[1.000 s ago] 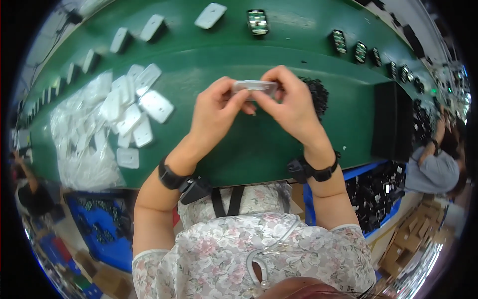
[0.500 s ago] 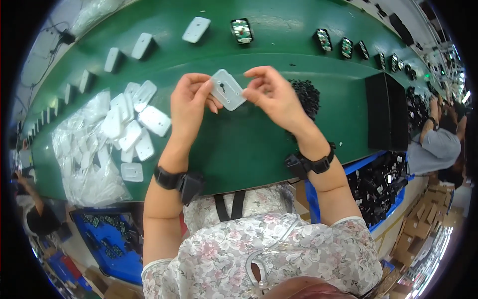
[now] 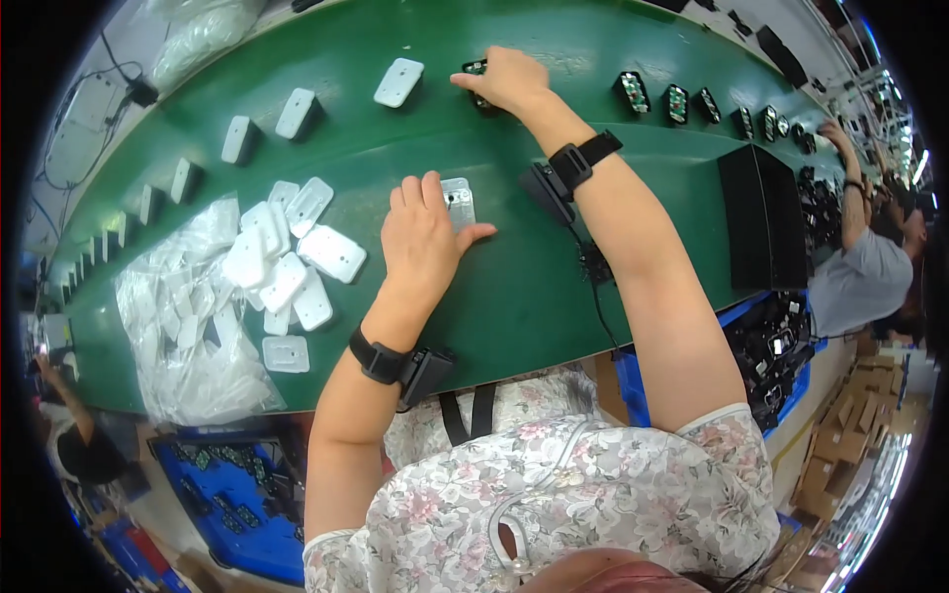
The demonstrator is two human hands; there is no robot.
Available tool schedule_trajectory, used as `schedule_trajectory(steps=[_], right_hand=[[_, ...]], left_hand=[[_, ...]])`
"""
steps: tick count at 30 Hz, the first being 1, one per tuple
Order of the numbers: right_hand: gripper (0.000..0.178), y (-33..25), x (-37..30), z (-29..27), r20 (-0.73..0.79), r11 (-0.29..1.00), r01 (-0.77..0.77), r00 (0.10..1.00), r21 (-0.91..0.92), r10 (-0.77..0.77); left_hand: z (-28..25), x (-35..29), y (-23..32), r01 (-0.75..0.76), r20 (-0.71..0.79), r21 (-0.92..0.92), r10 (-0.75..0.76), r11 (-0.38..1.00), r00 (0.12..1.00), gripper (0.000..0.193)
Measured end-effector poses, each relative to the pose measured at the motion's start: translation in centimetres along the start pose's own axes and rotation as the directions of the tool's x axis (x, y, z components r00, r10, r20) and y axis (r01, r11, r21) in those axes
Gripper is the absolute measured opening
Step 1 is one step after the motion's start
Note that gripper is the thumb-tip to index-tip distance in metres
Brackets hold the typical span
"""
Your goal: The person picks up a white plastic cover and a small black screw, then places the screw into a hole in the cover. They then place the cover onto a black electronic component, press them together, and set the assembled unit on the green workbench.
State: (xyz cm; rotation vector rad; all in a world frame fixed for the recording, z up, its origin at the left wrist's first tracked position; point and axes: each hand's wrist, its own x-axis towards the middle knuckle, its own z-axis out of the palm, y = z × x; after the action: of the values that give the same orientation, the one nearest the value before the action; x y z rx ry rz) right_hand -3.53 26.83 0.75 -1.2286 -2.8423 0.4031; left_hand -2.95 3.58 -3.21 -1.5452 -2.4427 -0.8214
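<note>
Since half a second ago, the right hand has left the white cover at the middle of the frame and gone to the black case at the upper centre, while the left hand has turned palm down. At mid-frame, the cover shows between the left thumb and fingers, partly hidden by the hand, over the green counter; that thumb stands wide apart from the fingers. Around the black case, the right fingers and thumb reach from above, but I cannot tell whether they are clamped on it. Loose white covers lie heaped at the left of the frame, touching a clear plastic bag. Toward the upper right, open cases with circuit boards stand in a row, above a black box.
</note>
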Motion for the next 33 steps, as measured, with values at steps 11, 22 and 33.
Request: schedule_trajectory(steps=[11,22,33], right_hand=[[0.044,5.2,-8.6,1.9,-0.193,0.717,0.366,0.929,0.594,-0.315],[0.033,2.3,-15.1,0.6,-0.249,0.793,0.532,0.845,0.298,-0.473],[0.033,1.3,-15.0,1.8,-0.121,0.781,0.577,0.816,0.239,-0.566]], left_hand=[[0.5,0.4,-1.3,-0.219,-0.039,-0.206,0.216,0.954,0.976,0.047],[-0.7,1.0,-4.0,-0.130,-0.031,-0.511,0.132,0.850,0.991,0.046],[-1.2,-0.4,-4.5,-0.202,0.092,-0.353,0.249,0.913,0.964,0.042]])
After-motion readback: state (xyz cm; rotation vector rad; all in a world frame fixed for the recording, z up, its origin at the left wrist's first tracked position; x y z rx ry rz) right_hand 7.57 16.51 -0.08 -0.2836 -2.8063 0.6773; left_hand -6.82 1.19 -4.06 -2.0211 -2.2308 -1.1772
